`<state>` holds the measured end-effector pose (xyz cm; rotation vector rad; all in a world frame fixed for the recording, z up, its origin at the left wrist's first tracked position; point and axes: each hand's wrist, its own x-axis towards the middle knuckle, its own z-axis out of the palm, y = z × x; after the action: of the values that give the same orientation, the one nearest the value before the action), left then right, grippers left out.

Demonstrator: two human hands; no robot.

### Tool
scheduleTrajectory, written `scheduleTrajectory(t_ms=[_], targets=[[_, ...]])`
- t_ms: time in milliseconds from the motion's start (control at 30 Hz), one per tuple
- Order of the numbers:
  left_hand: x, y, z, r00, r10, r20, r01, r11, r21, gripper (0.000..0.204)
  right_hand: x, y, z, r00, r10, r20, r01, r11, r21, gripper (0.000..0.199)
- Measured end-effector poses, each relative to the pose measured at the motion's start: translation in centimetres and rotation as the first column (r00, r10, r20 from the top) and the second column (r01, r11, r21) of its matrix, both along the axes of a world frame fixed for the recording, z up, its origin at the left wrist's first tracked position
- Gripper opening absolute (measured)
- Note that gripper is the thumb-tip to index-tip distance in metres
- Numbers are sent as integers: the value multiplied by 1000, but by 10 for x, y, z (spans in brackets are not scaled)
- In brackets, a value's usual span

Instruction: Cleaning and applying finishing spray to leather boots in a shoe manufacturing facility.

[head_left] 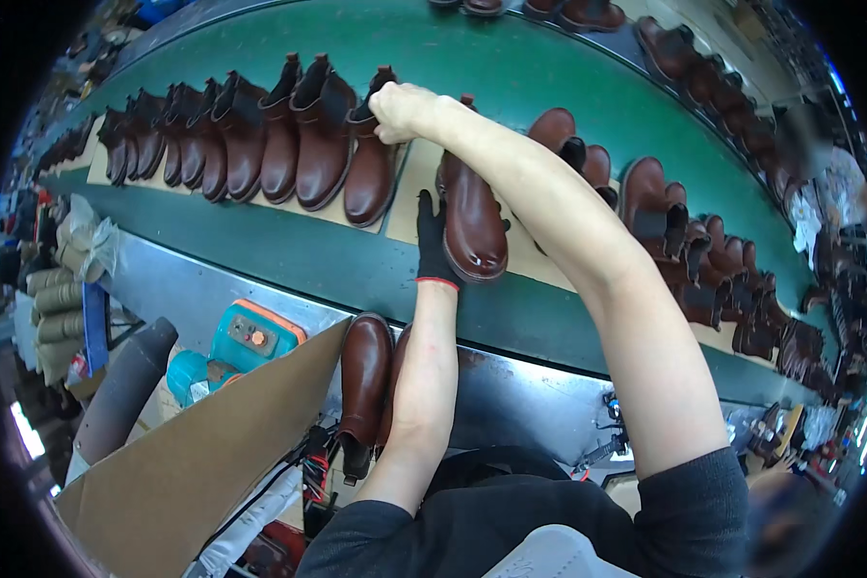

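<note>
on the long green surface (511,67), two hands are at work on brown boots, close to each other but not touching. the left hand (436,246) wears a black glove with a thin red edge at the wrist. it is curled around the shiny boot (474,226), with the dark glove showing on both sides, so most of its fingers are hidden. this boot has its toe toward the person, and light shines on its smooth, round tip. the right hand (405,112) is bare. its arm reaches across, over the back of the shiny boot, and its fingers are bent up tight at the top of the next boot (368,183), just to the left. how hard they squeeze, i cannot tell.

flat tan sheets (409,197) lie under the boots. a row of tall boots (246,135) stands to the left, smooth and dark brown, with little loops on top. to the right, more boots (645,202) lie along the same surface. near the person, a brown pair (366,361) sits beside a flat, stiff cardboard piece (212,453). past the cardboard is a blue-green and orange machine (255,337).
</note>
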<state>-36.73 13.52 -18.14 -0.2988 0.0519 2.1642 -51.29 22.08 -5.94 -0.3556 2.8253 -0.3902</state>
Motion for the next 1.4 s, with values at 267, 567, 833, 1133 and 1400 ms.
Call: scheduleTrajectory(t_ms=[267,567,833,1133,1400], targets=[[26,-16,19,983,-49,-177,29,994,-110,82,220,114,146,770,-384,-509,105,864,-493,36],[120,13,50,958,-278,-65,256,936,-242,58,667,181,101,-126,-992,-2,836,-105,-539,30],[202,-79,33,962,-264,-73,239,938,-253,54,822,105,-25,-374,-910,178,847,-413,-336,23],[272,-73,-27,432,-584,-688,-270,644,-716,50,758,187,-100,-198,-939,-282,974,-221,52,34],[281,-96,0,-34,-870,-493,-408,462,-787,57,859,114,-35,-629,-600,494,121,-703,-701,31]])
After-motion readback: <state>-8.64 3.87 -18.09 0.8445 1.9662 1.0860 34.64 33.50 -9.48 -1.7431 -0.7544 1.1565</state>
